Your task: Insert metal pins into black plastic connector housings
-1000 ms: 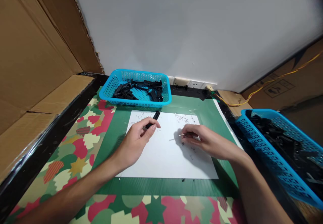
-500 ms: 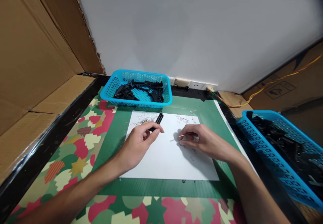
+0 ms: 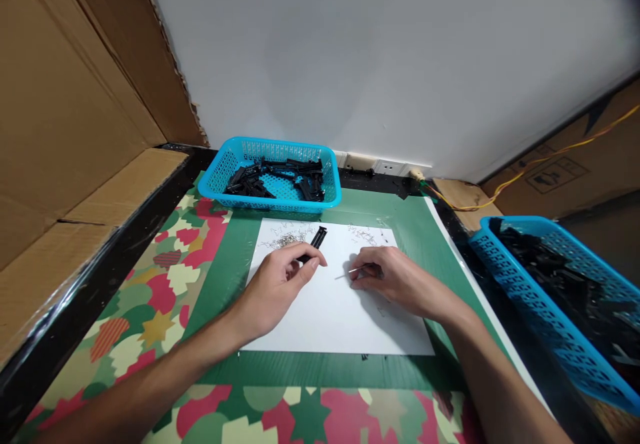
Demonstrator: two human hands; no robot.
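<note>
Midway-ish imo: left hand [image 3: 283, 281] pinches a black piece [image 3: 319, 237], right hand [image 3: 387, 276] a thin rod [image 3: 358, 271], both baskets [image 3: 270, 205] [image 3: 537, 321] hold more.

This looks like a small workshop corner. Two blue baskets [image 3: 270, 205] hold lots of black pieces [image 3: 250, 184], many of them alike. Tiny wire bits [image 3: 287, 239] lie in little heaps on white paper [image 3: 330, 324]. Big brown cardboard [image 3: 75, 97] stands on the left, and power sockets [image 3: 390, 167] sit low on the plain wall [image 3: 350, 44].
</note>
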